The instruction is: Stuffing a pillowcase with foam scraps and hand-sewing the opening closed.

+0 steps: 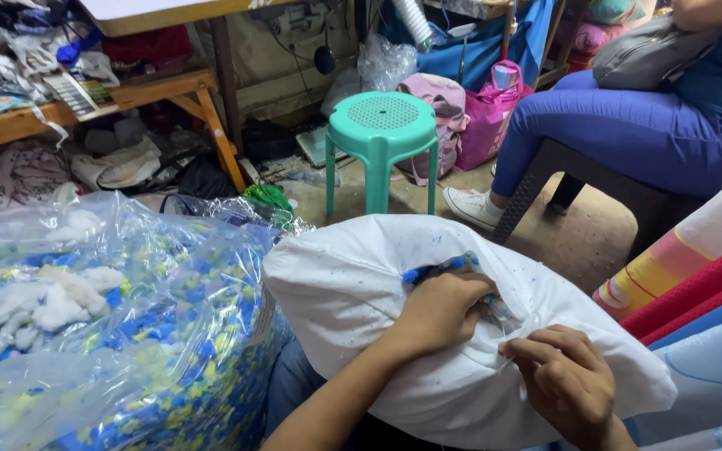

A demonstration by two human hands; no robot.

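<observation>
**Hands at the mouth of a stuffed white pillow**

A plump white fabric pillow case [361, 292], flecked with blue specks, lies across the person's lap in the lower middle of the view. Its long axis runs from upper left to lower right, and its open slit faces up toward the camera, showing blue and yellow foam bits inside.

The left hand [444, 313] is pushed into that slit, fingers curled and buried in the filling; what they hold there cannot be told. The right hand [566, 380] rests just beside it, fingers bent and pinching the white cloth at the edge of the opening.

To the left, touching the pillow, sits a large clear plastic bag [102, 334] full of blue, yellow and white shredded foam. Beyond the pillow stands a teal plastic stool [382, 129] on the bare floor, with a pink bag [486, 117] behind it. A seated person in blue trousers [628, 125] is at upper right. Folded striped fabrics [695, 276] press in at the right edge.
</observation>
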